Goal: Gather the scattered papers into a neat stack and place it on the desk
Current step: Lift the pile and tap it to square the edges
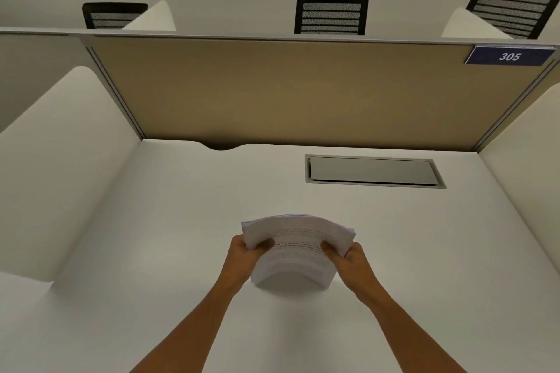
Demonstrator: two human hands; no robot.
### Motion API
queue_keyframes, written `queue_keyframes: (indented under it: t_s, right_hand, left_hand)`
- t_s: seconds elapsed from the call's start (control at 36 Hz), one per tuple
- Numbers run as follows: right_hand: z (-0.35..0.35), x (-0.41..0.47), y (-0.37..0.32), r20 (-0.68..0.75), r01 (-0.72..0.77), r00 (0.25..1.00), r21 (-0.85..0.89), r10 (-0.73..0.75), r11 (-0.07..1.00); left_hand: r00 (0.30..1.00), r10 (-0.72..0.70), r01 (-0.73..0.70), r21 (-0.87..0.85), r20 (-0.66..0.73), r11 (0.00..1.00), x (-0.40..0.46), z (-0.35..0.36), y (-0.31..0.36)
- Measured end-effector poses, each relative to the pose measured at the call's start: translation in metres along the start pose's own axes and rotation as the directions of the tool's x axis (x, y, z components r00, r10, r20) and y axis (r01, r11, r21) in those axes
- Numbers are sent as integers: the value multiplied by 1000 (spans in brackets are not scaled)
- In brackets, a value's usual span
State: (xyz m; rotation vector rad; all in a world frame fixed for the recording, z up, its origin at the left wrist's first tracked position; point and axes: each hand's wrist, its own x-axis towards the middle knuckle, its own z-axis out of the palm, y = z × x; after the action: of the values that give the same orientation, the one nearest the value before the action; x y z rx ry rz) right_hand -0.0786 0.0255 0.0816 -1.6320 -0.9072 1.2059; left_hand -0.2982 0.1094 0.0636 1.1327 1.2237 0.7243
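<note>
Both hands grip one stack of papers (295, 247) by its side edges, the left hand (244, 256) with its thumb curled over the left edge and the right hand (348, 260) likewise on the right. The stack bows upward in the middle, above the white desk (151, 251) near its front centre. Behind it lie a grey hatch (374, 172) set in the desk and a tan partition (288, 91) bearing a blue "305" sign (510, 56).

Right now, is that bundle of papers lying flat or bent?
Bent: the paper stack arches upward between the left hand and right hand gripping its sides.
</note>
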Motion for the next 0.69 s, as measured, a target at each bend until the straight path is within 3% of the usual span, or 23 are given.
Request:
queue_keyframes:
  t_s: [0.69]
  right_hand:
    - [7,4,21,23,8,1000,-20,-7,1000]
  left_hand:
    - [1000,2,-2,20,16,1000,-8,-1,-11]
